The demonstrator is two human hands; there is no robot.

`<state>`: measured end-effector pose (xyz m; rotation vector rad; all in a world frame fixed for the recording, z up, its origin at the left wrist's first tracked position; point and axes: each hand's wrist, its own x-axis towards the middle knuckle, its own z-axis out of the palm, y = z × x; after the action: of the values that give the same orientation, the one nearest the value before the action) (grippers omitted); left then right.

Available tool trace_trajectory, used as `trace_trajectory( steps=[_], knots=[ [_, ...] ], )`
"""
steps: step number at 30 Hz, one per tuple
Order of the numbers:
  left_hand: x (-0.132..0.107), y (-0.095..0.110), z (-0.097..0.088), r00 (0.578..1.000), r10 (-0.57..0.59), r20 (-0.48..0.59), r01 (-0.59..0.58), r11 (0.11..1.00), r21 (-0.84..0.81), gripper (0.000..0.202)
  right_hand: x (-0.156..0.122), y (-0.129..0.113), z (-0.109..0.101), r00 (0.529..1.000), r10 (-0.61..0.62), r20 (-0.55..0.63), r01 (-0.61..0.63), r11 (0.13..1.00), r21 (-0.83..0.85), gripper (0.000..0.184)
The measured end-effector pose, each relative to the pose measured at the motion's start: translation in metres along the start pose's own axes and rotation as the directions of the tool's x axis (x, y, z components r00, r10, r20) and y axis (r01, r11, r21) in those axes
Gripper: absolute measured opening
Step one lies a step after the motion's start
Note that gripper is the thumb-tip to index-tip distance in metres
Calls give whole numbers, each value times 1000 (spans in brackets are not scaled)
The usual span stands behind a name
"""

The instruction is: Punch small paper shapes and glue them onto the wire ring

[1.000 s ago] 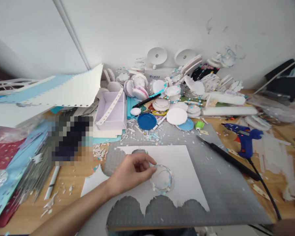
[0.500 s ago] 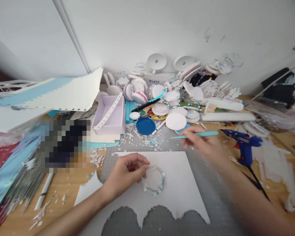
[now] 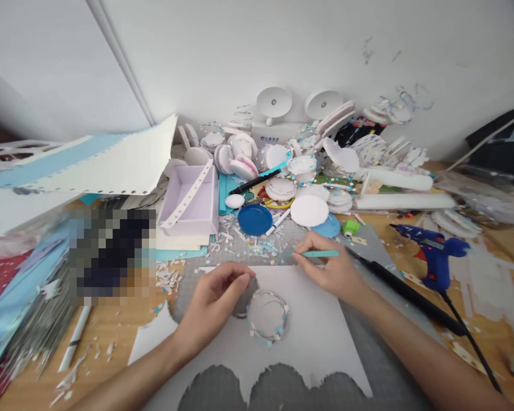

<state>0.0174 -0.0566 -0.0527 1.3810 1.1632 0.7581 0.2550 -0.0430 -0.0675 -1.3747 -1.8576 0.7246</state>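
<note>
My left hand [image 3: 214, 302] is closed in a pinch on the left rim of a clear round ring [image 3: 268, 314] flecked with white and blue bits. The ring rests on a white paper sheet [image 3: 312, 337] whose near edge is cut into scallops, over a grey cutting mat [image 3: 368, 342]. My right hand [image 3: 332, 274] is closed on a thin teal pen-like tool [image 3: 321, 254], held level just above the sheet's far edge, to the right of the ring.
A blue glue gun [image 3: 432, 251] and a long black tool [image 3: 406, 288] lie at the right. A blue lid [image 3: 256, 220], white discs [image 3: 309, 210], a lilac box [image 3: 192, 200] and paper scraps crowd the back. Stacked paper sheets [image 3: 29, 262] fill the left.
My right hand came into view with the teal tool and moved down and left toward the ring. My left hand stayed pinched on the ring, which shifted slightly left on the sheet.
</note>
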Motion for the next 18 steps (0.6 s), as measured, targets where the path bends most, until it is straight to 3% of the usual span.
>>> trace_trajectory(
  steps=[3, 8, 13, 18],
  knots=[
    [1, 0, -1, 998, 51, -34, -49, 998, 48, 19, 0, -3, -5, 995, -44, -90, 48, 998, 39, 12],
    [1, -1, -1, 994, 107, -38, -104, 992, 70, 17, -4, -17, -7, 991, -59, -122, 73, 990, 119, 12],
    [-2, 0, -1, 991, 132, 2, -132, 987, 95, 17, -14, -42, -2, 988, -123, -94, 145, 946, 289, 15],
    [-5, 5, -2, 981, 174, 85, -173, 985, -15, 17, -22, -63, 7, 963, -268, -41, 267, 913, 309, 23]
  ],
)
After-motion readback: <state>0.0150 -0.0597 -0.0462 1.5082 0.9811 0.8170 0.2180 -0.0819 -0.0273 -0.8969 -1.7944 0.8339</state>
